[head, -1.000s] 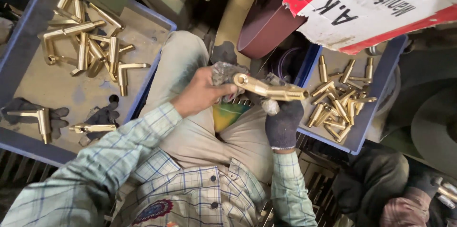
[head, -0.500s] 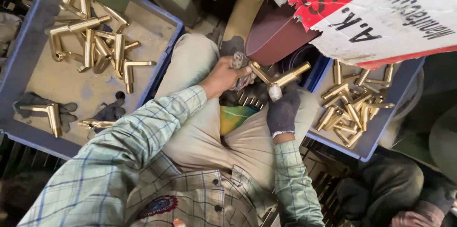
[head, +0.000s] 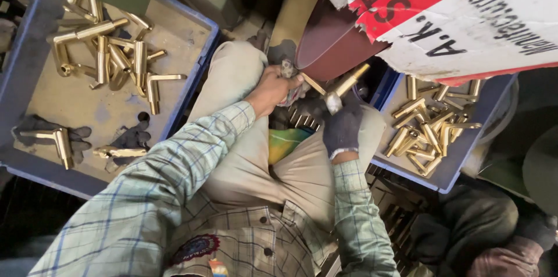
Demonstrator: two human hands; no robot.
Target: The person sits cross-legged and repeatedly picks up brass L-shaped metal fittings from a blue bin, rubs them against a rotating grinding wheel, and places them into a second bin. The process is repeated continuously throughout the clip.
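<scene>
I see my bare left hand (head: 272, 86) and gloved right hand (head: 343, 126) both clenched on one brass elbow fitting (head: 336, 88) (pressed up to the brown sanding belt (head: 331, 44)). Two blue trays flank that belt, each heaped with brass fittings too tangled to count.

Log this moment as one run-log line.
left hand: bare, grips brass fitting with rag | right hand: dark glove, supports fitting | fitting: against abrasive belt | blue trays of brass fittings either side
</scene>
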